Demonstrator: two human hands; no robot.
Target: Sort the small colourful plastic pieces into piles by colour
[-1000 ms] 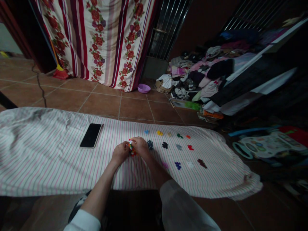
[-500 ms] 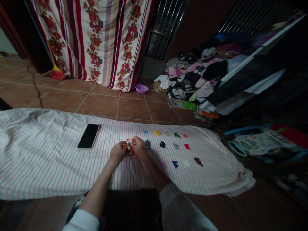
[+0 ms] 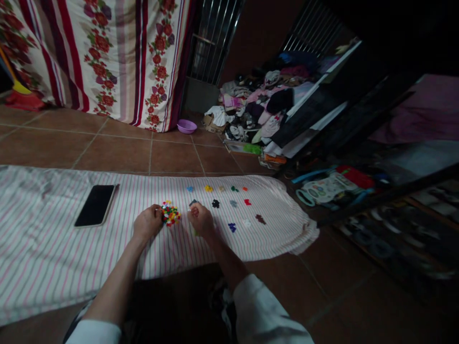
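Note:
A pile of small multicoloured plastic pieces (image 3: 170, 215) lies on a striped cloth (image 3: 125, 253). My left hand (image 3: 147, 223) rests at the pile's left edge, fingers curled together; whatever they may hold is hidden. Right of the pile, my right hand (image 3: 201, 220) is closed in a pinch, with a small white piece seeming to show at its fingertips. Beyond it are little groups sorted by colour: yellow pieces (image 3: 208, 188), black pieces (image 3: 215, 203), dark blue pieces (image 3: 232, 227) and brown pieces (image 3: 260, 219). My right hand partly covers grey-blue pieces (image 3: 192, 202) and green pieces (image 3: 197, 233).
A phone (image 3: 95, 205) lies on the cloth at the left. On the tiled floor behind stands a purple basin (image 3: 187, 126), near a floral curtain (image 3: 125, 62). Heaped clothes (image 3: 258, 102) and a dark shelf (image 3: 380, 239) are at the right.
My right hand has left the pile and moved right of it, uncovering the pile. My left hand stays at the pile's left side. The view has turned right.

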